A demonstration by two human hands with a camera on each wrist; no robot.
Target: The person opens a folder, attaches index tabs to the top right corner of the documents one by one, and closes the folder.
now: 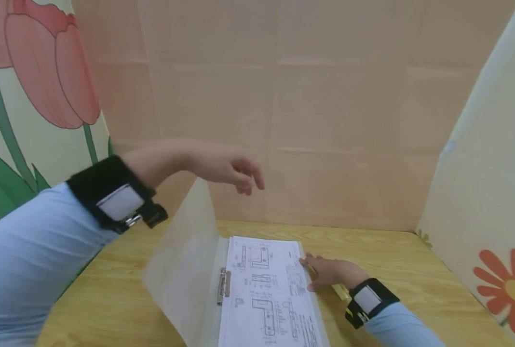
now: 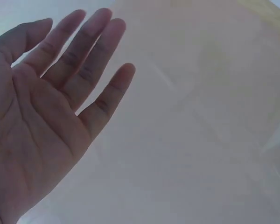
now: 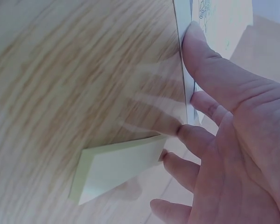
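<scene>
A clear plastic folder lies open on the wooden table (image 1: 392, 255). Its translucent front cover (image 1: 188, 260) stands raised at the left. A sheet of technical drawings (image 1: 268, 294) lies in it, beside a metal clip (image 1: 223, 285). My left hand (image 1: 229, 168) hovers in the air above the raised cover, fingers straight and spread (image 2: 79, 56), holding nothing. My right hand (image 1: 329, 272) rests flat on the sheet's right edge, with its thumb (image 3: 205, 65) pressing the paper's border. A pad of yellow-green sticky notes (image 3: 116, 168) lies on the table just under that hand's fingers.
Peach cardboard walls (image 1: 327, 120) close in the table at the back. A tulip-printed panel (image 1: 36, 86) stands at the left and a flower-printed panel (image 1: 492, 202) at the right. Bare wood shows to the right of the folder.
</scene>
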